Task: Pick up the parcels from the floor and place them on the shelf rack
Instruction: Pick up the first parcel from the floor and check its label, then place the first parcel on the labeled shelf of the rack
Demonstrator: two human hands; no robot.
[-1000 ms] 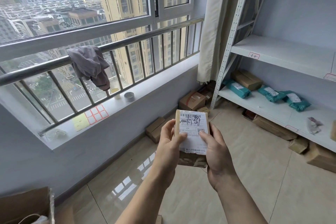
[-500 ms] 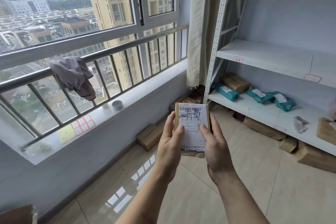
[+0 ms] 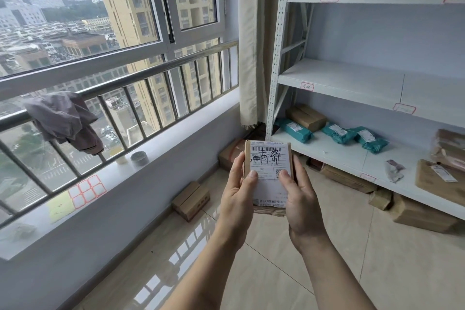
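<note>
Parcel [image 3: 269,173] stands upright between left hand [image 3: 237,199] and right hand [image 3: 300,199], both grips clasping its sides, their palms hiding its lower corners.

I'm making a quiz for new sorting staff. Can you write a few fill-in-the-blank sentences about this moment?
1. The small parcel is held by ____ hands.
2. The packets on the lower shelf are wrapped in ____ plastic.
3. A grey cloth hangs over the window ____.
4. The middle shelf holds ____ parcels.

Missing words: both; teal; railing; no
</note>
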